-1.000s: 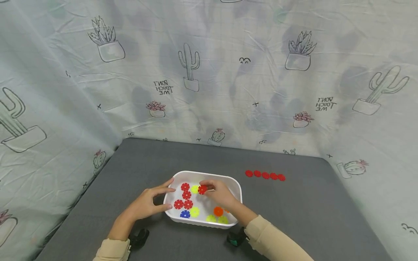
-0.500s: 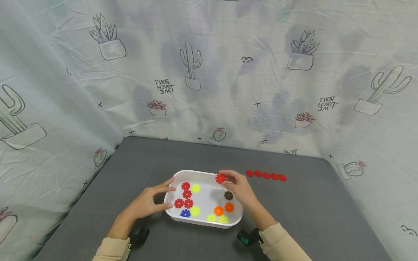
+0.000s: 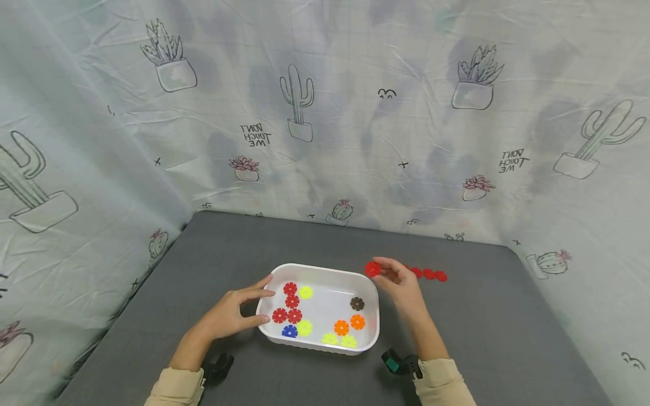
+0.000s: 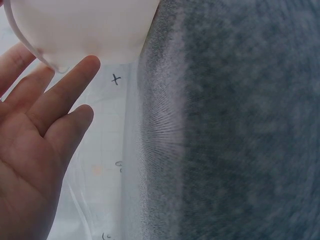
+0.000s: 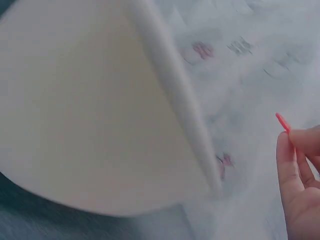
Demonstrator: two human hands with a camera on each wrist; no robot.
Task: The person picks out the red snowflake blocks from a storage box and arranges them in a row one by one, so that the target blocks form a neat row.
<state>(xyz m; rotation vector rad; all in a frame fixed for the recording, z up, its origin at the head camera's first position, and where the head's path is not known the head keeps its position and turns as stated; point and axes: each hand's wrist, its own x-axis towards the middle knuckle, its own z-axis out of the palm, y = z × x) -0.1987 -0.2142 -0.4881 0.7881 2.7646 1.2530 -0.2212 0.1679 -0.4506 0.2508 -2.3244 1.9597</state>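
My right hand (image 3: 406,290) pinches a red notched snowflake disc (image 3: 372,269) between thumb and fingers, just beyond the white tray's far right corner. In the right wrist view the same disc (image 5: 282,121) shows edge-on between the fingertips. My left hand (image 3: 225,314), fingers spread and fairly straight, rests against the left end of the white tray (image 3: 325,307). The left wrist view has these fingertips touching the tray wall (image 4: 85,30). Inside the tray lie several red discs (image 3: 291,301), yellow discs (image 3: 306,292), orange discs (image 3: 358,322), a blue disc (image 3: 289,331) and a dark brown disc (image 3: 357,304).
A row of red discs (image 3: 429,274) lies on the grey tabletop (image 3: 482,321) right of the tray, partly hidden behind my right hand. A printed cloth (image 3: 345,113) hangs behind the table. Dark wrist devices (image 3: 401,363) sit at both wrists.
My right hand has carried the red disc from inside the tray rightward, out past the far right corner toward the row. The left hand has stayed at the tray's left end.
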